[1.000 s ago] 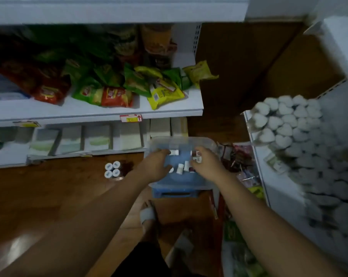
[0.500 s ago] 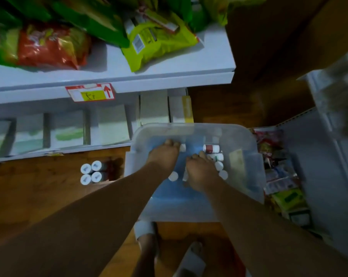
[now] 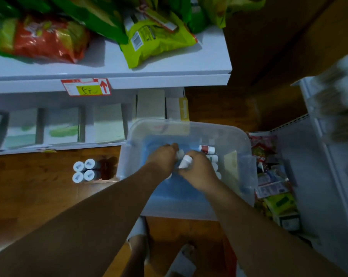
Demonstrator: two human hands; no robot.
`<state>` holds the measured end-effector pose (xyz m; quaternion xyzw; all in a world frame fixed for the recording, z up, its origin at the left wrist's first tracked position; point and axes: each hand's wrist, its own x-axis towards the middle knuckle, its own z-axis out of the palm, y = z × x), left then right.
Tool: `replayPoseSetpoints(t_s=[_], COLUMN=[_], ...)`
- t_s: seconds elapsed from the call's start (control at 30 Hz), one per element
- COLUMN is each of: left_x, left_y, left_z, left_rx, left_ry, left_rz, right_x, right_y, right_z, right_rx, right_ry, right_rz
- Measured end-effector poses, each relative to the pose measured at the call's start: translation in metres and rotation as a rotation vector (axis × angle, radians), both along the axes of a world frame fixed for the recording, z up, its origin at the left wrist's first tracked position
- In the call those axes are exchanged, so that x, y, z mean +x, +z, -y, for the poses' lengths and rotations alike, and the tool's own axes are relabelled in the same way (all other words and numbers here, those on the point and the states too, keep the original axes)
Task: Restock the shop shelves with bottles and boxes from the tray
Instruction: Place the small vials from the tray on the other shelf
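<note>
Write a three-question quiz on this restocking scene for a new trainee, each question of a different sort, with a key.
1. Where do the four white-capped bottles stand?
A. On the wooden floor, left of the clear plastic tray
B. Inside the tray
C. On the snack shelf
2. True or false: the right hand grips a small white bottle inside the tray.
3. Fill in: the price tag on the shelf edge bears a red ____ pointing up.
Key: 1 A; 2 true; 3 arrow.
</note>
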<state>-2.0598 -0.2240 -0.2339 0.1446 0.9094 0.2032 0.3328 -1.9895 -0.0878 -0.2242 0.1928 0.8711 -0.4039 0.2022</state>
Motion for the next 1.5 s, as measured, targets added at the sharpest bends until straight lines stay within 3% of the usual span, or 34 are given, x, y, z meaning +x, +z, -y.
replayPoseSetpoints(t_s=[0.1, 0.27, 0.37, 0.47, 0.73, 0.93, 1.23, 1.5], left_x=[0.012, 0.036, 0.045, 0.059, 0.113, 0.138, 0.106, -0.019], left_y=[0.049, 0.179, 0.265, 0.345, 0.522, 0.609, 0.646, 0.639], left_z=[0.010, 0.031, 0.037, 0.041, 0.044, 0.060, 0.083, 0.130], left_rx=[0.304, 0.969, 1.252, 1.373, 1.474, 1.492, 1.412, 1.192], left_ry=[0.274, 0.744, 0.779, 0.709, 0.646, 0.559, 0.557, 0.491], left_rz=[0.111, 0.399, 0.548, 0.554, 0.289, 0.114, -0.098, -0.427], right_x=[0.008, 0.030, 0.040, 0.047, 0.084, 0.098, 0.048, -0.084], right_y=[0.049, 0.180, 0.262, 0.337, 0.509, 0.577, 0.617, 0.628], right_z=[-0.004, -0.007, -0.004, 0.000, 0.004, 0.008, 0.030, 0.076], right_rx=[-0.263, -0.606, -0.767, -0.877, -1.001, -0.985, -0.875, -0.644], right_ry=[-0.227, -0.360, -0.300, -0.276, -0.223, -0.153, -0.069, 0.001], right_rz=[-0.108, -0.209, -0.277, -0.367, -0.578, -0.714, -0.825, -0.871])
